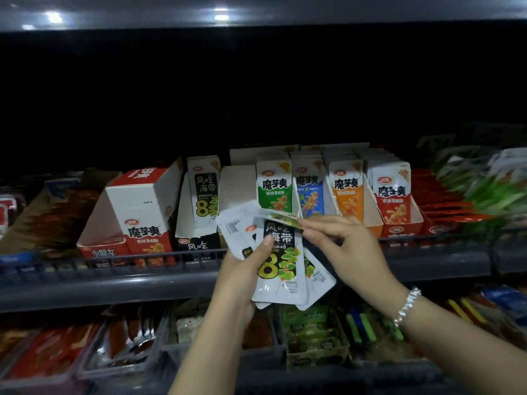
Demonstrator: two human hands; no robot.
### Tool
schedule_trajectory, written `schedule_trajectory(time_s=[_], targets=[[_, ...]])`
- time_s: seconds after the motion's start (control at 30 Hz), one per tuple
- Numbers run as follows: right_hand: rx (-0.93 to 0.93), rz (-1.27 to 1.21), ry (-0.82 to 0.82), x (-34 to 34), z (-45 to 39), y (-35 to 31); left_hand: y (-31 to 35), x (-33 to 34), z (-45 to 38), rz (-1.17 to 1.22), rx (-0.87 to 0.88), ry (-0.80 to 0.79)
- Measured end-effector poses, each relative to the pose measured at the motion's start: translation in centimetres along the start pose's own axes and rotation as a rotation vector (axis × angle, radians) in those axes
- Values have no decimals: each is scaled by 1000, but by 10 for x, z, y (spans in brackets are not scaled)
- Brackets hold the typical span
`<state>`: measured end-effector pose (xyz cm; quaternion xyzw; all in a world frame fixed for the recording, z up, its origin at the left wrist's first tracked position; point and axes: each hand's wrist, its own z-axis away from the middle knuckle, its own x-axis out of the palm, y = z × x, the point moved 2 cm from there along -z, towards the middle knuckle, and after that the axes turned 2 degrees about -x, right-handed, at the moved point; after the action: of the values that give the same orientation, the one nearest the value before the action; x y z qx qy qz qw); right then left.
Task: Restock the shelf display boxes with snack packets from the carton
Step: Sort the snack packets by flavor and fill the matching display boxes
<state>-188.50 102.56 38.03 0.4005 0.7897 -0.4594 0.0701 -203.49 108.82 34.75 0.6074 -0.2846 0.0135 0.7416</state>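
A: What's in the hands?

B: The left hand (242,269) grips a fanned stack of flat, glossy white-and-black foil snack packets (281,269), thumb pressed across the front one, fingers curled behind. The front packet is a tall rectangle with a black panel, green leaves and a yellow figure 8.

A: And the right?

B: The right hand (346,246) pinches the top edge of that stack between thumb and fingertips. A beaded silver bracelet (408,305) circles its wrist.

A: Where do they sit against the shelf?

B: Just in front of the dark grey metal shelf (114,283) with its thin wire rail, near the middle. Behind them and slightly left stands an open black-and-white cardboard display box (196,243) with one matching packet upright inside.

A: What's left of that?

B: A red-and-white cardboard display box (137,223), tilted, its matte lid flap folded back.

A: And to the right?

B: A row of upright packets in white cardboard trays: the green-fronted packets (274,186), the blue-fronted packets (309,192), the orange-fronted packets (346,192) and the red-fronted packets (392,195), all smooth and shiny.

A: Below?

B: A lower shelf of clear plastic bins (128,346) holding crinkled red wrappers; details are blurred.
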Motion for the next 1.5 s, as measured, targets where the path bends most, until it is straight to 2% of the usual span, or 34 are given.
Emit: schedule_trajectory(time_s=[0.23, 0.37, 0.43, 0.47, 0.53, 0.63, 0.7, 0.77, 0.93, 1.07, 1.13, 1.23, 1.4, 1.5], targets=[[-33, 142, -98, 7, 0, 6, 5, 3, 3, 12, 62, -61], [-45, 37, -233, 5, -5, 7, 2, 1, 2, 9, 61, -25], [-19, 9, -174, 1, -6, 9, 0, 2, 2, 21, 60, 0], [15, 9, -100, -1, -6, 10, -1, 2, 1, 28, 63, 16], [201, -105, 22, -3, -6, 12, -2, 2, 1, 41, 70, 39], [495, -514, 42, 4, -7, 19, -2, 3, 1, 49, 80, 47], [538, -570, 60, 2, -10, 22, -1, 2, 2, 50, 76, 42], [521, -516, 58, -6, -19, 25, -1, 0, 2, 60, 55, 40], [551, -455, -175, -33, -37, 25, 4, -7, 2, 60, -4, 26], [414, -250, -474, -38, -41, 7, 5, -6, 4, 7, -33, -37], [356, -142, -556, -30, -43, 2, 4, -3, 6, -33, -38, -67], [331, -89, -516, -20, -46, -2, 4, -3, 7, -79, -26, -72], [516, -427, -208, -5, -37, 7, 5, -3, 5, -58, 22, -78], [647, -618, -215, 13, -15, 10, 3, 0, 4, -42, 78, -45]])
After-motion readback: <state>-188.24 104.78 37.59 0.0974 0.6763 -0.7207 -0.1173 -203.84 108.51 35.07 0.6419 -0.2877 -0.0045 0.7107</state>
